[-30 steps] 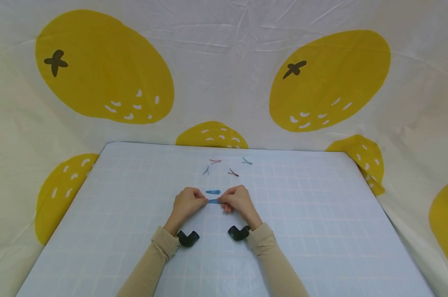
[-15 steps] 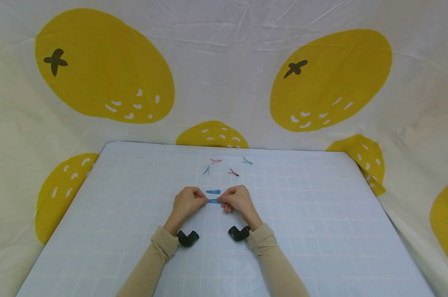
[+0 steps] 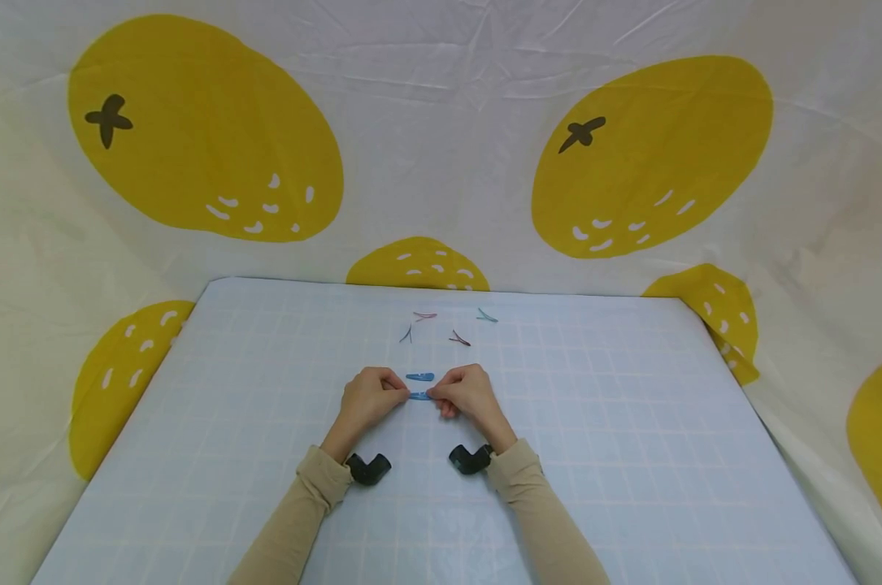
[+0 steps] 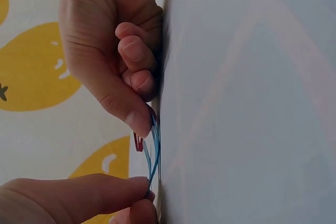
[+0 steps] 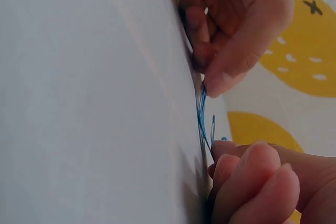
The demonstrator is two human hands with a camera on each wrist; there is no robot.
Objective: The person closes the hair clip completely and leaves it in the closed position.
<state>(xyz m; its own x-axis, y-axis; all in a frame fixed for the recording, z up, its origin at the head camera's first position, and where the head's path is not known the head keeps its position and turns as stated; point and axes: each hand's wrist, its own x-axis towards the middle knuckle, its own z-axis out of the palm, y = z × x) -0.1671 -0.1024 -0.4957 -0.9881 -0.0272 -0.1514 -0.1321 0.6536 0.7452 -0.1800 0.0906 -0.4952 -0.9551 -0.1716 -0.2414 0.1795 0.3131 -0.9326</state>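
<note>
Between my two hands is a blue snap hair clip point(image 3: 420, 396), low over the table. My left hand point(image 3: 367, 400) pinches its left end between thumb and fingers. The other end is pinched by my right hand point(image 3: 471, 394), so the fingertips hide both ends. In the left wrist view the strips of the held clip point(image 4: 154, 148) stand apart and bowed. A second blue hair clip point(image 3: 420, 377) lies just beyond it, parallel to it.
Farther back lie a pink hair clip point(image 3: 425, 316), a green one point(image 3: 488, 315), a blue-grey one point(image 3: 407, 334) and a dark red one point(image 3: 459, 338), their strips spread apart. A checked light cloth point(image 3: 631, 422) covers the table. Behind hangs a fruit-print curtain point(image 3: 441, 162).
</note>
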